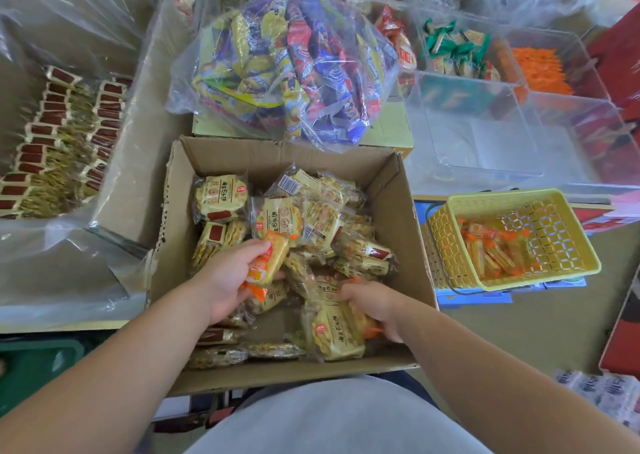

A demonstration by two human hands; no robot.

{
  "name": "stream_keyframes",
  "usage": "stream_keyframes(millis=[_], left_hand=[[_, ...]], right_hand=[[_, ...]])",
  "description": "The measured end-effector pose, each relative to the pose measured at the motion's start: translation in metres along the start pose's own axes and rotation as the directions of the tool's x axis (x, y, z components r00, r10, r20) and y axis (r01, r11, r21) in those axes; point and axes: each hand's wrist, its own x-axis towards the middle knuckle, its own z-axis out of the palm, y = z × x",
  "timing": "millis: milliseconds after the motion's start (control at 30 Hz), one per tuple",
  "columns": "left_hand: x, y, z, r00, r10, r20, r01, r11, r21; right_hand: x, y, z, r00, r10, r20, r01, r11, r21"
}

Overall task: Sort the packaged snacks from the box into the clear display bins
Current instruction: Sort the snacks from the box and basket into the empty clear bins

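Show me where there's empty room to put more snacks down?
The clear bin beyond the yellow basket looks empty, and the basket's right half is bare. The cardboard box is crowded with packets, and a full snack bag covers the spot behind it.

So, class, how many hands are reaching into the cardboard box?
2. The left hand grips an orange packet in the middle of the cardboard box; the right hand grips orange-ended packets near its right wall. No other hand shows.
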Motion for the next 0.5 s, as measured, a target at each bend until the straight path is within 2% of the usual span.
stream_keyframes(millis=[67, 133, 200, 267, 300, 367, 433, 500], left_hand=[[-0.007, 0.007, -0.004, 0.999, 0.045, -0.020, -0.043, 0.995, 0.086], [-0.014, 0.013, -0.006, 0.983, 0.168, -0.071, -0.136, 0.933, 0.332], [-0.021, 0.016, -0.009, 0.921, 0.375, -0.101, -0.229, 0.733, 0.640], [-0.031, 0.016, -0.006, 0.875, 0.483, -0.009, -0.312, 0.579, 0.753], [-0.035, 0.014, 0.000, 0.885, 0.460, 0.078, -0.349, 0.543, 0.764], [-0.034, 0.001, 0.015, 0.920, 0.291, 0.261, -0.376, 0.477, 0.794], [-0.028, -0.016, 0.028, 0.919, 0.100, 0.382, -0.391, 0.365, 0.845], [-0.023, -0.030, 0.034, 0.899, -0.005, 0.437, -0.419, 0.276, 0.865]], right_hand=[[-0.001, -0.006, 0.012, 0.998, -0.022, 0.063, 0.016, 0.996, 0.089], [-0.001, -0.010, 0.027, 0.991, -0.065, 0.120, 0.052, 0.993, 0.108], [0.000, -0.012, 0.039, 0.980, -0.096, 0.172, 0.077, 0.991, 0.114], [0.004, -0.010, 0.040, 0.970, -0.113, 0.215, 0.084, 0.987, 0.138], [0.004, -0.009, 0.037, 0.968, -0.116, 0.222, 0.087, 0.986, 0.140], [0.002, -0.007, 0.026, 0.972, -0.138, 0.192, 0.128, 0.990, 0.065], [-0.002, -0.007, 0.013, 0.977, -0.158, 0.143, 0.181, 0.969, -0.170], [-0.004, -0.011, 0.003, 0.971, -0.188, 0.146, 0.232, 0.882, -0.410]])
